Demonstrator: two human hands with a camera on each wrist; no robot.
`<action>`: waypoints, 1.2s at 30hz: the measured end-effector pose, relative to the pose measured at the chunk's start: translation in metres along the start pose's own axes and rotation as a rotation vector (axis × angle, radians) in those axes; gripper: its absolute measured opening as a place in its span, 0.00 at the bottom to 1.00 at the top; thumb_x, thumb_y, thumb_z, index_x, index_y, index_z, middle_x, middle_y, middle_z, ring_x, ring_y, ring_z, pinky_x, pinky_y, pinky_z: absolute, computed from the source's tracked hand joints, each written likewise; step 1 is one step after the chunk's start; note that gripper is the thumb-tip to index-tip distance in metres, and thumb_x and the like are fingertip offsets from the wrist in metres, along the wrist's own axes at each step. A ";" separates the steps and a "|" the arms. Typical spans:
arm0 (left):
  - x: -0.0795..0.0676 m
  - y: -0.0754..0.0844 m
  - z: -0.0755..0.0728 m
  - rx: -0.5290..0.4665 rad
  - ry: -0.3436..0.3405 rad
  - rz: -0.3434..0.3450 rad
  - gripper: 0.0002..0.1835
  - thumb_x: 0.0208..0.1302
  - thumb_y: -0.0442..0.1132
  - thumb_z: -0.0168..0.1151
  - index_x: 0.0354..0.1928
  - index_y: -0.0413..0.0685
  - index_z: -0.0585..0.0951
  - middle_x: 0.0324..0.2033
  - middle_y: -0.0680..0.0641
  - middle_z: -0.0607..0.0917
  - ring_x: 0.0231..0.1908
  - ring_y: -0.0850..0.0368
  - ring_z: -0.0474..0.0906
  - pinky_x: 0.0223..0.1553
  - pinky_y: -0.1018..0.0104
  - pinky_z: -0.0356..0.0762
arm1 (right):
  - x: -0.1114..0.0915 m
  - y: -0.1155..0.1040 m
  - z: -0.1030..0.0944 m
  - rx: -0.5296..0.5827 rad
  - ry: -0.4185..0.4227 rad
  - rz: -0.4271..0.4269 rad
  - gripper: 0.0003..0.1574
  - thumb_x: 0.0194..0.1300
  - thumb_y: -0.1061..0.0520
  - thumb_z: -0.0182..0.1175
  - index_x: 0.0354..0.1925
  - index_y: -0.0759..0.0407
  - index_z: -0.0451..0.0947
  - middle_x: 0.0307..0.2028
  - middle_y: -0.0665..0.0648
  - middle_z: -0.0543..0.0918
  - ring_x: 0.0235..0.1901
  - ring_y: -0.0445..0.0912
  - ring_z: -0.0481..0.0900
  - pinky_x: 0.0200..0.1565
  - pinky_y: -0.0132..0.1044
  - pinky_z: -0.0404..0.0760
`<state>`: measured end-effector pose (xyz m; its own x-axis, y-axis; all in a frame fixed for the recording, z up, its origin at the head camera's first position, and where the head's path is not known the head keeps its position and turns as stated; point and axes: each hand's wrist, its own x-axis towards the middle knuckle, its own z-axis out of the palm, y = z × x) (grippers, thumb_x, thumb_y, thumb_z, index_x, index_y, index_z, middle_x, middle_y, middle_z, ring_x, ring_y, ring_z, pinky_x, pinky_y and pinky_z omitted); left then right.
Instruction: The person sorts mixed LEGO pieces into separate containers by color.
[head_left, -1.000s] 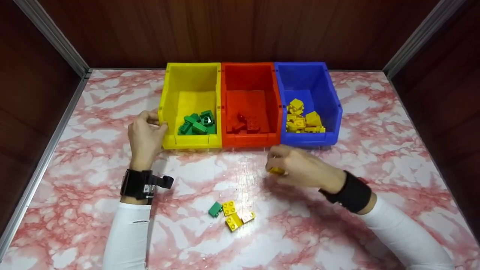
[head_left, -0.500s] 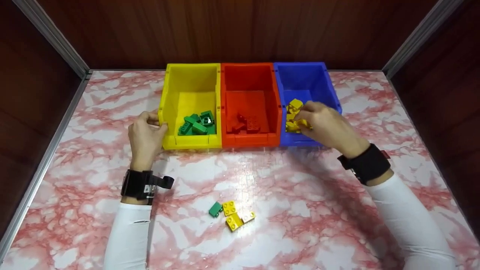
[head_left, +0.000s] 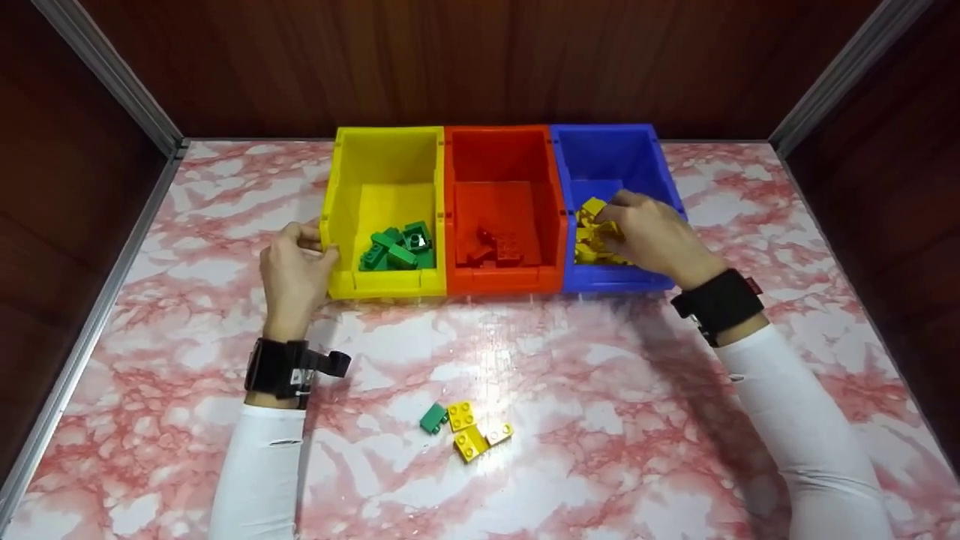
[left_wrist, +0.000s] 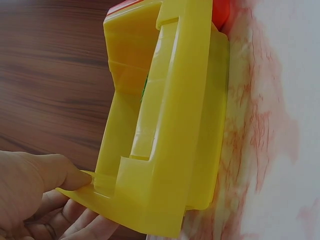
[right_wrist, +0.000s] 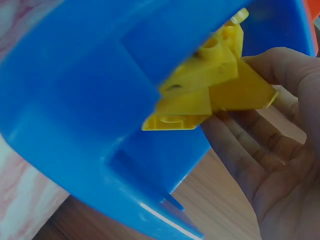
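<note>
My left hand grips the left side wall of the yellow bin; the left wrist view has the thumb inside the rim and the fingers outside. Inside the blue bin, my right hand pinches a yellow toy brick between thumb and fingers, right at other yellow bricks. Part of that pile is hidden behind the hand in the head view. Green bricks lie in the yellow bin, and red bricks in the red bin between them.
On the marbled table in front of the bins lie a green brick and a few yellow ones, one of them a square four-stud brick. Dark wood panels enclose the table at the back and sides.
My right hand has carried a yellow brick from the table in front of the bins up into the blue bin. My left hand has stayed on the yellow bin.
</note>
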<state>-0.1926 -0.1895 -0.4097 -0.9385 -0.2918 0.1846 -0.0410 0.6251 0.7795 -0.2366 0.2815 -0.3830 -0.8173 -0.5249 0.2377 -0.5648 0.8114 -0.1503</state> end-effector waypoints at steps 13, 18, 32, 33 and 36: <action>0.000 -0.001 0.000 0.013 0.004 0.004 0.13 0.66 0.34 0.67 0.49 0.33 0.83 0.45 0.35 0.91 0.46 0.41 0.87 0.47 0.59 0.79 | -0.025 -0.023 -0.014 0.042 0.112 -0.132 0.39 0.62 0.43 0.76 0.64 0.62 0.79 0.55 0.67 0.81 0.53 0.60 0.81 0.49 0.59 0.88; -0.001 -0.002 0.000 0.020 0.018 0.001 0.13 0.66 0.35 0.67 0.48 0.34 0.83 0.44 0.36 0.91 0.46 0.41 0.87 0.46 0.59 0.78 | -0.037 -0.053 -0.015 0.088 0.114 -0.254 0.53 0.54 0.38 0.79 0.71 0.58 0.74 0.61 0.68 0.79 0.56 0.60 0.80 0.48 0.54 0.88; 0.000 0.000 0.001 0.022 0.017 0.002 0.12 0.66 0.34 0.68 0.48 0.34 0.83 0.44 0.35 0.91 0.46 0.41 0.88 0.48 0.57 0.80 | -0.068 -0.140 0.027 0.111 -0.132 -0.471 0.63 0.48 0.26 0.78 0.73 0.53 0.70 0.64 0.60 0.79 0.60 0.53 0.81 0.57 0.49 0.88; 0.000 0.000 0.001 0.024 0.017 0.001 0.12 0.66 0.35 0.67 0.47 0.34 0.83 0.44 0.36 0.91 0.47 0.41 0.88 0.48 0.57 0.80 | -0.070 -0.145 0.029 0.109 -0.169 -0.471 0.62 0.49 0.26 0.77 0.73 0.52 0.70 0.64 0.58 0.79 0.60 0.52 0.81 0.57 0.48 0.88; 0.000 0.000 0.000 0.027 0.015 -0.003 0.12 0.66 0.35 0.67 0.48 0.34 0.83 0.44 0.36 0.91 0.47 0.41 0.88 0.48 0.56 0.80 | -0.073 -0.157 0.037 0.127 -0.259 -0.474 0.58 0.50 0.27 0.78 0.72 0.50 0.72 0.61 0.55 0.80 0.56 0.49 0.81 0.53 0.43 0.88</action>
<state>-0.1922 -0.1896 -0.4101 -0.9332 -0.3040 0.1917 -0.0527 0.6434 0.7637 -0.0928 0.1830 -0.4123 -0.4628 -0.8840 0.0660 -0.8737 0.4422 -0.2030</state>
